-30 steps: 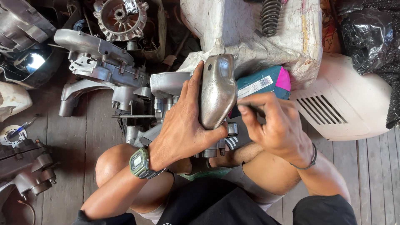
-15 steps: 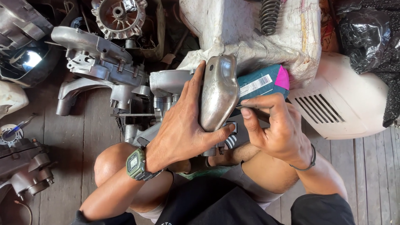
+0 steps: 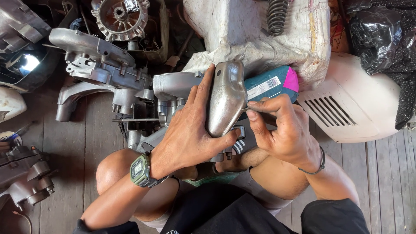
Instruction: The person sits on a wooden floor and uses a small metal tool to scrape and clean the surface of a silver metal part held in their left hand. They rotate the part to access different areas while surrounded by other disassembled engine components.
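My left hand (image 3: pixel 190 132) wraps around a curved, shiny metal cover (image 3: pixel 225 97), holding it against a grey engine casing (image 3: pixel 171 86) that rests above my knees. My right hand (image 3: pixel 284 128) pinches a thin dark tool between thumb and fingers, its tip touching the cover's right edge. A green watch sits on my left wrist and a dark band on my right. Behind the cover lies a teal and pink box (image 3: pixel 273 82).
More engine parts lie at the left: a large grey casing (image 3: pixel 97 60), a round finned part (image 3: pixel 119 17) and another casing (image 3: pixel 24 173). A white wrapped bundle (image 3: pixel 255 34) with a coil spring (image 3: pixel 276 17) and a white vented panel (image 3: pixel 351 104) are at right. The floor is wooden planks.
My right hand has moved left and brought the thin tool up to the cover's right edge. My left hand keeps its grip on the cover.
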